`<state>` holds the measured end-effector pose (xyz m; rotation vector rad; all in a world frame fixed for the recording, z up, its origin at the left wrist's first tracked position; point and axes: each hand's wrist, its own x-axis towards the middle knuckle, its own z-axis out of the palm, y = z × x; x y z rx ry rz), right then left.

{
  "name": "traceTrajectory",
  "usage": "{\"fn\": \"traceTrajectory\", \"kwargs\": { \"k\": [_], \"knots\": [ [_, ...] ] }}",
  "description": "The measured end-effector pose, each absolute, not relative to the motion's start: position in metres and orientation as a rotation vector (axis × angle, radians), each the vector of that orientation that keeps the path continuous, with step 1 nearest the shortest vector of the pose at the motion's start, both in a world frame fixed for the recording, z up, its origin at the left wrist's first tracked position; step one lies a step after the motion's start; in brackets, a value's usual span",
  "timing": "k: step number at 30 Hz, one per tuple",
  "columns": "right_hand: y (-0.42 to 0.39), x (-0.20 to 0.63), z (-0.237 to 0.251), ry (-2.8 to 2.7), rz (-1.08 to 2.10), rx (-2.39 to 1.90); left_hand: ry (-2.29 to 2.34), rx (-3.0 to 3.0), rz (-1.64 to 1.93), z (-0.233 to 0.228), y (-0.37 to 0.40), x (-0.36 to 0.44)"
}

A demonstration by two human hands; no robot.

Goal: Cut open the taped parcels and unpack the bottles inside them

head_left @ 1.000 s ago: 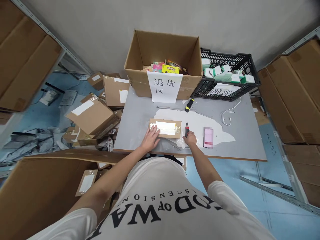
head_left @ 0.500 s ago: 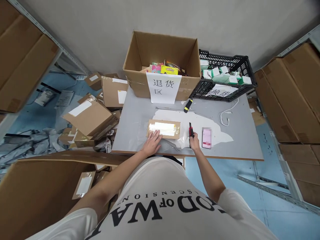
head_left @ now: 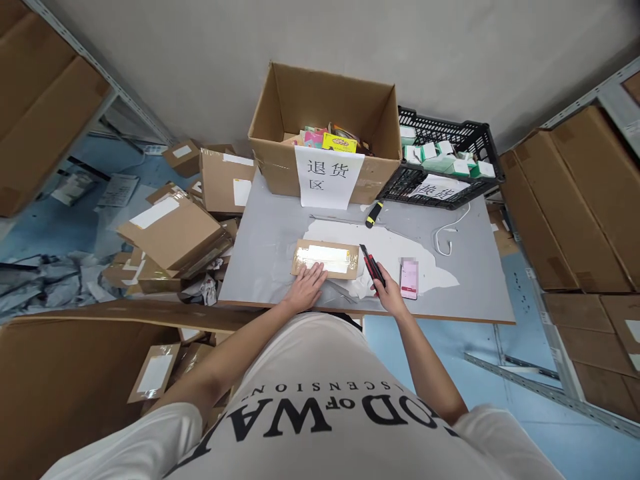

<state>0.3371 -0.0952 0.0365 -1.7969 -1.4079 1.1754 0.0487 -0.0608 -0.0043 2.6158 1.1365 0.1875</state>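
A flat brown cardboard parcel (head_left: 345,251) with a shiny taped label lies near the front of the grey table (head_left: 270,233). My left hand (head_left: 309,288) rests flat on the parcel's near left edge, fingers apart. My right hand (head_left: 389,295) grips a red and black utility knife (head_left: 372,265), its tip pointing toward the parcel's right end. A pink phone (head_left: 409,279) lies just right of that hand on a white patch of the tabletop.
At the back stand an open cardboard box (head_left: 325,107) with a paper sign and a black crate (head_left: 440,160) of small white boxes. A yellow-black cutter (head_left: 373,214) and white cable (head_left: 447,233) lie behind. Parcels are piled left; stacked cartons stand right.
My right hand picked up the knife and tilted it left toward the parcel's right end. My left hand slid slightly back along the parcel's near edge.
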Motion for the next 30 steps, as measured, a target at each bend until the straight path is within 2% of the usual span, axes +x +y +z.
{"fn": "traceTrajectory", "kwargs": {
  "k": [9, 15, 30],
  "knots": [
    [-0.05, 0.297, 0.062, -2.192, 0.923, -1.541, 1.258, 2.558, 0.241, -0.009, -0.064, 0.031],
    [-0.022, 0.269, 0.081, -2.631, 0.868, -1.398, 1.281, 2.52, 0.28, -0.01, -0.063, 0.033],
    [0.021, 0.242, 0.099, -2.868, 0.843, -1.215, 1.262, 2.531, 0.218, -0.008, -0.063, 0.032]
  ]
}}
